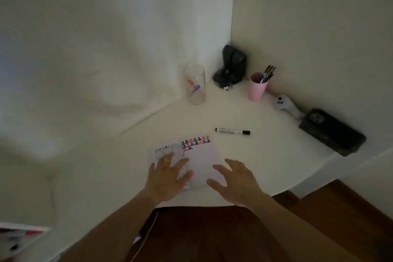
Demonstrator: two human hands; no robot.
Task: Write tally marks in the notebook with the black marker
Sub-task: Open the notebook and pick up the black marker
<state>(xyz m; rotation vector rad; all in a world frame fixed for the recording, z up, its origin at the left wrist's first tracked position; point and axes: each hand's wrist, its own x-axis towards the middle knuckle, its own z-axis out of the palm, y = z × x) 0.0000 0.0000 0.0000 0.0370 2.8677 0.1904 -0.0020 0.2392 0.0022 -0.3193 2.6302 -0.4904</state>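
An open notebook [202,155] lies on the white table [265,155] in front of me. Rows of black, red and blue tally marks fill the top of its right page. The black marker [232,131], capped, lies flat on the table just beyond the notebook's upper right corner, touched by neither hand. My left hand [168,174], fingers spread, rests flat on the left page. My right hand [234,181] is spread over the lower right part of the right page and holds nothing.
A clear glass jar [194,85] holds red and blue markers. At the back corner stand a black device [232,66] and a pink cup [257,87] with pens. A white controller [285,105] and a dark phone [331,132] lie along the right wall.
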